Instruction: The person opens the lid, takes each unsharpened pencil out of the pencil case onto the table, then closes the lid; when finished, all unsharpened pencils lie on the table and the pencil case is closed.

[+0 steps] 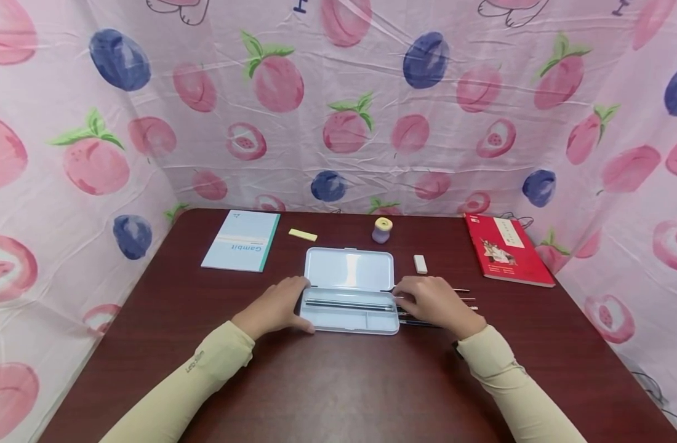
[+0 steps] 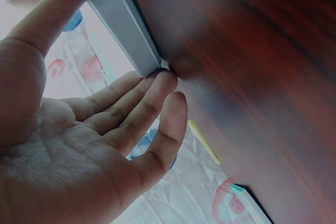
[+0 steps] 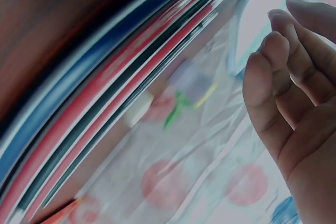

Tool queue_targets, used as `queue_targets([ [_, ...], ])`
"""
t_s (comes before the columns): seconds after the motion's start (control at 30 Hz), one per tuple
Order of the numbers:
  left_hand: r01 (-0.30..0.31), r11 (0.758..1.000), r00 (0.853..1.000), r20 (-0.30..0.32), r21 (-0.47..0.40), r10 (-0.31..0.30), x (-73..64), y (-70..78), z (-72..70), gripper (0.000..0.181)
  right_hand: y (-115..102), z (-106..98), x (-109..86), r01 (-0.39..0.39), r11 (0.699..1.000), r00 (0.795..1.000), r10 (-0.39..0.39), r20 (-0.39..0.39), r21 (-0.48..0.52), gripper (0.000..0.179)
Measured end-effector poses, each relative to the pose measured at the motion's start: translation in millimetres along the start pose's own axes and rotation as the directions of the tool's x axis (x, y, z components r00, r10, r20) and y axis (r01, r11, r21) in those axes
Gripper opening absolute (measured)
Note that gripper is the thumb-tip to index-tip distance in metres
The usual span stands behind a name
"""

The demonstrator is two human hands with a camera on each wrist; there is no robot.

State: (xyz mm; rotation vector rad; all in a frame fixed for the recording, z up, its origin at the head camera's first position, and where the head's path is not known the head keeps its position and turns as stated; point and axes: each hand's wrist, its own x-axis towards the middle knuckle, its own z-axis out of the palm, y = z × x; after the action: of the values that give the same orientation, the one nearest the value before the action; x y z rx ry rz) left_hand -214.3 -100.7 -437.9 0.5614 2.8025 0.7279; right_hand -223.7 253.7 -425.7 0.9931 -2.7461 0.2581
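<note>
And we're at a dark red-brown table (image 1: 338, 381), fruit-print fabric (image 1: 338, 74) hanging behind it; in the middle sits the pencil case (image 1: 335, 320), lid up toward twelve, slim pencils (image 1: 349, 304) inside; from it the notebook (image 1: 240, 237) lies at ten, the eraser (image 1: 420, 264) at two; the left hand (image 1: 277, 307) is at nine, thumb and fingers spread, touching the case's end; at three the right hand (image 1: 434, 301) arches over loose pencils (image 1: 418, 323), fingers loosely bent; whether the fingertips touch the case, I cannot tell.
</note>
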Motion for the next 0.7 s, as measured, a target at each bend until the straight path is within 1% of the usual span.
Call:
queue_targets([
  [0.1, 0.002, 1.000, 1.000, 0.000, 0.004, -0.002, 1.1, 0.2, 0.9, 0.095, -12.0, 1.5, 5.5, 0.035, 0.999, 0.999, -0.036, 0.024, 0.010, 0.017],
  [0.23, 0.008, 1.000, 1.000, 0.000, 0.007, -0.008, 1.9, 0.1, 1.6, 0.096, -20.4, 3.6, 11.4, 0.043, 0.999, 0.996, -0.045, 0.080, 0.027, 0.015],
  [0.5, 0.007, 1.000, 1.000, 0.000, 0.010, -0.007, 2.0, 0.0, 1.1, 0.094, -21.8, 7.9, 19.0, 0.016, 0.999, 0.988, -0.024, 0.152, 0.047, 0.012],
  [0.7, -0.003, 1.000, 1.000, -0.003, 0.017, 0.003, 2.1, 0.5, 1.0, 0.094, -23.1, 6.9, 21.2, 0.011, 0.998, 0.984, -0.021, 0.177, 0.059, 0.010],
])
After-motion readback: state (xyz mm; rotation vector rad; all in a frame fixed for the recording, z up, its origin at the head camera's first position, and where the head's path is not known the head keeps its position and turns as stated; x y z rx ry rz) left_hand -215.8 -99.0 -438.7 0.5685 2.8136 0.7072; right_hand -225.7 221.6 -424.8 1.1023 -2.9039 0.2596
